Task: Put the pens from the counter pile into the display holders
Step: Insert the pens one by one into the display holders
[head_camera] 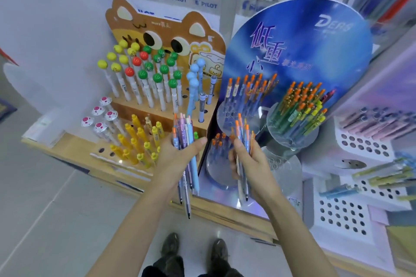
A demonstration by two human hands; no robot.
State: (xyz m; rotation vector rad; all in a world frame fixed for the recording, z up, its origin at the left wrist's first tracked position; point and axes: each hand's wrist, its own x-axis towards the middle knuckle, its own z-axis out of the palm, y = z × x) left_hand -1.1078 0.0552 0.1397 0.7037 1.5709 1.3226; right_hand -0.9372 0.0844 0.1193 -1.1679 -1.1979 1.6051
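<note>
Head view: your left hand (177,157) grips mixed pen bundle (184,130), tips down, before cat-faced stand (166,29) whose holes carry ball-topped pens (144,74). Your right hand (254,164) clasps few orange-capped pens (240,128) just beside lower clear round holder (216,171), few pens in it. Right round holder (291,141) packed. White perforated rack (344,213) far right. Wooden worktop (225,211) edge below; grey tiled floor (45,186), your shoes (171,244).

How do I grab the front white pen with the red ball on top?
Pinch the front white pen with the red ball top by that ball, coming from above. It stands tilted in the brown cat-shaped cardboard stand, its barrel crowded by neighbours, so only the top is free. Pull along its lean.
</note>
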